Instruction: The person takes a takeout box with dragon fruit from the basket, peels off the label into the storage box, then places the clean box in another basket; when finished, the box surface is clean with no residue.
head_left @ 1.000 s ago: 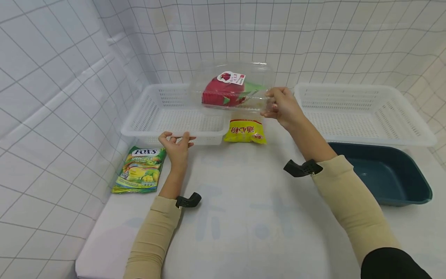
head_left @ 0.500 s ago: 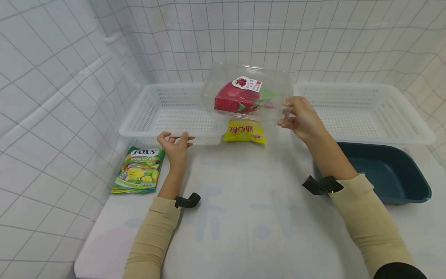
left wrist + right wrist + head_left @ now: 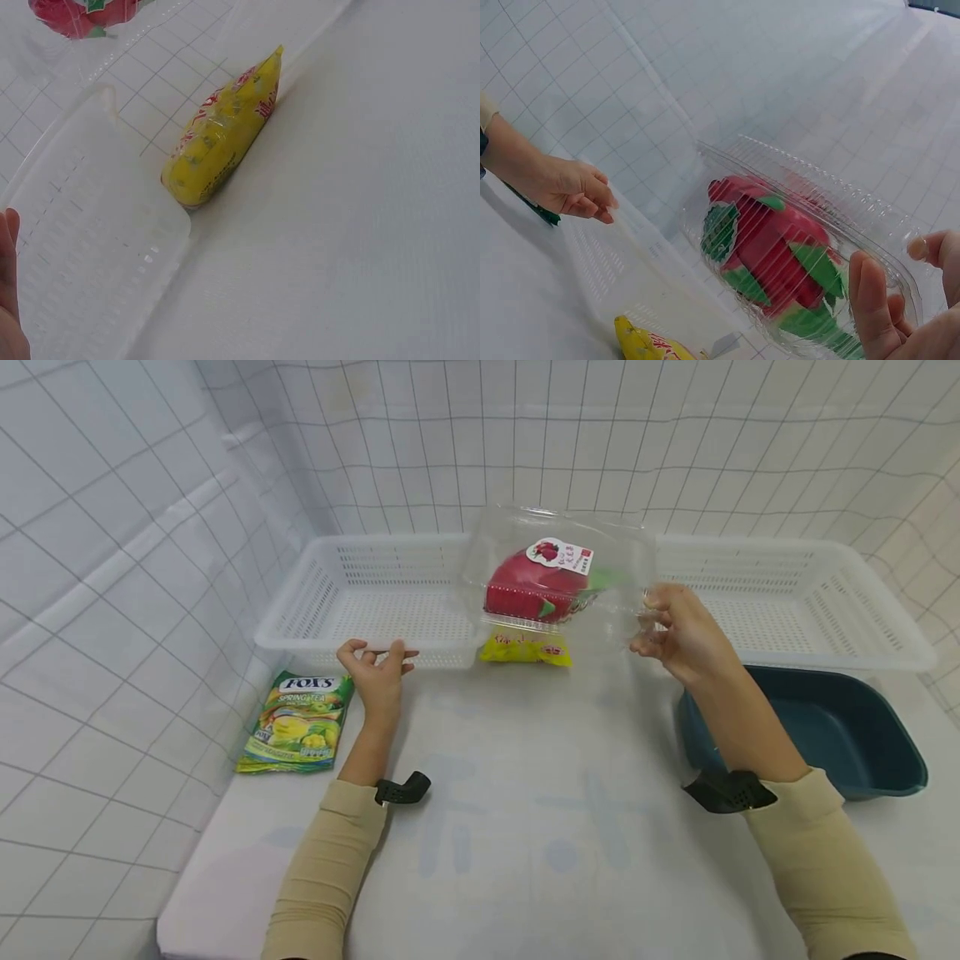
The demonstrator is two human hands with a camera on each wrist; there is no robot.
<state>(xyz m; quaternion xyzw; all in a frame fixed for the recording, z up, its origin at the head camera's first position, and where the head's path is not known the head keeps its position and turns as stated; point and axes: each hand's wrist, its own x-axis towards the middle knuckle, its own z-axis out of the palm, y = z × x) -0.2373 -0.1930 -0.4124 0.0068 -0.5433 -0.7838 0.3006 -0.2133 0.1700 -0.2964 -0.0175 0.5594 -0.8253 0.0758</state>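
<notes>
In the head view, my right hand (image 3: 690, 635) pinches the right end of a clear plastic fruit box (image 3: 495, 531), raised over the gap between two white baskets. Inside the box lies a red dragon fruit (image 3: 525, 589) with green tips; a white label with red print is on the lid. My left hand (image 3: 377, 681) holds the front rim of the left white basket (image 3: 300, 635), fingers and thumb at the edge. Below the box, a yellow bag of macaroni (image 3: 525, 649) rests on the table beside that basket, its upper part covered by the box.
A green and yellow FOX'S candy bag (image 3: 296, 722) lies left of my left hand. Another white basket (image 3: 825, 610) stands at the back right, with a dark teal basin (image 3: 840, 727) in front of it, partly behind my right forearm. Gridded white cloth (image 3: 570, 435) hangs behind.
My right hand has carried the fruit box to the right and a little nearer, away from over the left basket. My left hand has stayed on the basket rim.
</notes>
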